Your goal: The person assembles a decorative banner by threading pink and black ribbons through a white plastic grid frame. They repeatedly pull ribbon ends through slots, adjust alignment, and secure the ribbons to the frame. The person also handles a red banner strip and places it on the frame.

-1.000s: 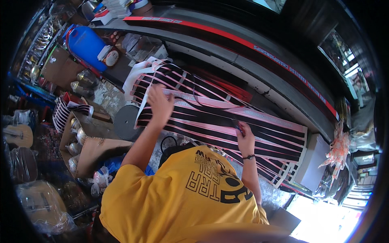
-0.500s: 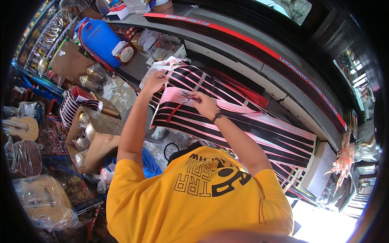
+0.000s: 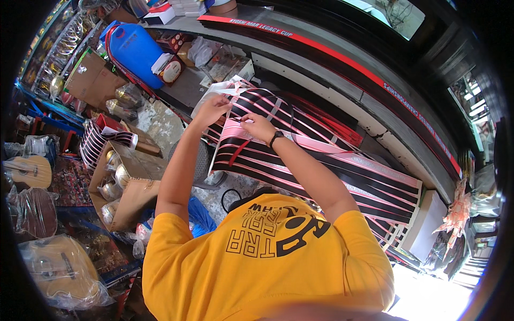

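A long sheet of black, pink-edged printed ribbon strips (image 3: 316,171) spreads out in front of me, its left end curling up. My left hand (image 3: 213,110) is closed in a pinch at the upper left end of the strips, beside whitish backing (image 3: 213,92). Close to its fingertips, my right hand (image 3: 259,128) is closed with its fingers at the top of the pink band. The scissors in it are mostly hidden by the fingers; only a thin dark part shows. A narrow red ribbon (image 3: 238,153) lies across the strips below my right hand.
Beyond the strips runs a dark counter edge with a long red printed band (image 3: 321,51). A blue container (image 3: 135,56) stands at far left. An open cardboard box (image 3: 131,198) of wrapped round items sits at left, near plastic-wrapped guitars (image 3: 59,270). A grey stool (image 3: 195,158) is below the strips.
My right hand has moved left and up toward my left hand; the scissors' blades, plain to see before, are now mostly hidden. The left hand keeps its pinch. The whole view has shifted slightly.
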### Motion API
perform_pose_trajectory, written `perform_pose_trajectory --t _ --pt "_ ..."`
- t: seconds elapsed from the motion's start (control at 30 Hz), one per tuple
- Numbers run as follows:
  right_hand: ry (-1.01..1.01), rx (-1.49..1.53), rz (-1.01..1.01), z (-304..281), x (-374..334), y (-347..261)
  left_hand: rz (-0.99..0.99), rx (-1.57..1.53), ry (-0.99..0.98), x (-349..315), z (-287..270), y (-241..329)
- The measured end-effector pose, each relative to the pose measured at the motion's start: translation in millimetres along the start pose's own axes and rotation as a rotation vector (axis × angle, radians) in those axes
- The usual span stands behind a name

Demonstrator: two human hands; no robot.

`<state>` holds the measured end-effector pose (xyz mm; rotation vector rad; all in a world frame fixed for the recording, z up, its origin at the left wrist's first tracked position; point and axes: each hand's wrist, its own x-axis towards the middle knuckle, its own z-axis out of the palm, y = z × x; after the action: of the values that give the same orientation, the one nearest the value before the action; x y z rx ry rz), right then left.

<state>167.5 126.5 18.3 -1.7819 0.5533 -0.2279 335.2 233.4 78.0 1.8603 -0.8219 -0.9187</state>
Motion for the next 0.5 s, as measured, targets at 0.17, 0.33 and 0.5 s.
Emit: perform_pose_trajectory --t 0.17,0.33,0.5 --pt "-0.116 0.101 0.172 -9 4 -13 0.074 0.116 -0.045 3 -5 1" --pt "-0.276 0.331 0.327 -18 11 -21 0.043 0.079 -0.027 3 -7 1" --pt "-0.288 0.290 0.320 -21 11 -29 0.119 0.129 -0.020 3 -5 4"
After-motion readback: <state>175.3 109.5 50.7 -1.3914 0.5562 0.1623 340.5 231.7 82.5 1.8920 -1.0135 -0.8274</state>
